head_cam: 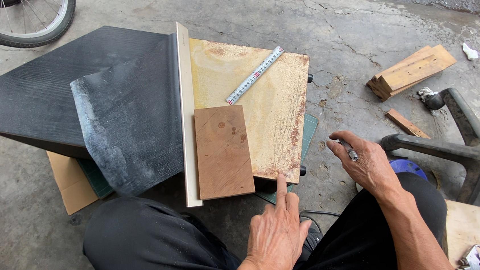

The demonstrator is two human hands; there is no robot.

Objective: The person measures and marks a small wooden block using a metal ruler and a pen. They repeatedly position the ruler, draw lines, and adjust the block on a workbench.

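- While your left hand (275,235) points one straight forefinger at the near edge of the pale rusty board (274,101), the other fingers are curled in and hold nothing.
- Your right hand (366,165), just to the right of that board, is closed around a small pen-like marker (348,150), tip toward the board.
- Just left of your pointing finger lies the brown wood panel (223,152), flat on the pale board and butted against the long cream straightedge (187,110); it looks wise to keep that edge tight to the straightedge before you mark.
- Beyond your left hand, a measuring tape strip (254,75) lies diagonally on the board's far part; laying it square across the panel should give a truer reading.
- Farther left, dark textured sheets (118,104) overlap the straightedge.
- Everything rests on cracked concrete floor (335,42); wood offcuts (409,70) and a chair base (469,145) sit beyond and right of your right hand, a bicycle wheel (25,20) far left.
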